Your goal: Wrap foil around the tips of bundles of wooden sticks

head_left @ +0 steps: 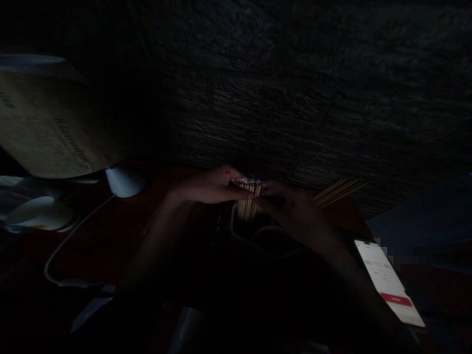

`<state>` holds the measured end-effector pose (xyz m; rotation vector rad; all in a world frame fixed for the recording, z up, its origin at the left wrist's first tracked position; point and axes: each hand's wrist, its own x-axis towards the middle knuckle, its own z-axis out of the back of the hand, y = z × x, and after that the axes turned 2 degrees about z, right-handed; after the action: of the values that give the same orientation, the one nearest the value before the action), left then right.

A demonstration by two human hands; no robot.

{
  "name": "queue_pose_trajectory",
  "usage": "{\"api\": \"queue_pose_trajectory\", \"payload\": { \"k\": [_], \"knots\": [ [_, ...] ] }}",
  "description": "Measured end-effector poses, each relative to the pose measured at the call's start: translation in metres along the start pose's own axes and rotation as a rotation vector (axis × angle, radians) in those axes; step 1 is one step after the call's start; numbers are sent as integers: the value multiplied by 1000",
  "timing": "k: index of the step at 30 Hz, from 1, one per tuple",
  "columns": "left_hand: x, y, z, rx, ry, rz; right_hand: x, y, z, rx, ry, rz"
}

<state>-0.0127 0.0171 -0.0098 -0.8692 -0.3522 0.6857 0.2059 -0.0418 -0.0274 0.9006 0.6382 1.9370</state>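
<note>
In dim light, a bundle of light wooden chopsticks (pixel 248 210) stands upright between my two hands, its lower end inside a dark container (pixel 254 244) with curved rims. Something shiny and clear, like plastic film (pixel 251 182), lies over the top of the bundle. My left hand (pixel 212 186) closes on it from the left, thumb across the front of the sticks. From the right, my right hand (pixel 291 206) grips the same bundle, its thumb meeting the left one. Farther right, several more chopsticks (pixel 339 191) lean out at a slant behind my right hand.
A rough stone-block wall (pixel 258 98) rises behind the brown table (pixel 88 236). At left are a printed paper bag (pixel 55 125), a white cone-shaped object (pixel 125 182), a white bowl (pixel 40 212) and a white cable (pixel 55 255). A lit phone (pixel 389 280) lies at right.
</note>
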Motion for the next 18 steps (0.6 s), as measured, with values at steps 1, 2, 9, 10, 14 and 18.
{"api": "queue_pose_trajectory", "payload": {
  "k": [1,2,9,10,14,18],
  "knots": [
    [0,-1,0,-5,1,-1,0,0,0,-1,1,-4],
    [0,-2,0,-11,1,0,0,0,1,-2,-1,-5],
    [-1,-4,-1,-89,-11,45,0,0,0,-2,-1,-15],
    [-3,-5,0,-109,-24,50,0,0,0,-2,2,-15],
    [-12,-9,4,-192,-87,78,0,-2,-1,10,3,-7],
    [-19,-14,10,-185,-134,93,-1,-1,-1,30,25,-26]
  ]
}}
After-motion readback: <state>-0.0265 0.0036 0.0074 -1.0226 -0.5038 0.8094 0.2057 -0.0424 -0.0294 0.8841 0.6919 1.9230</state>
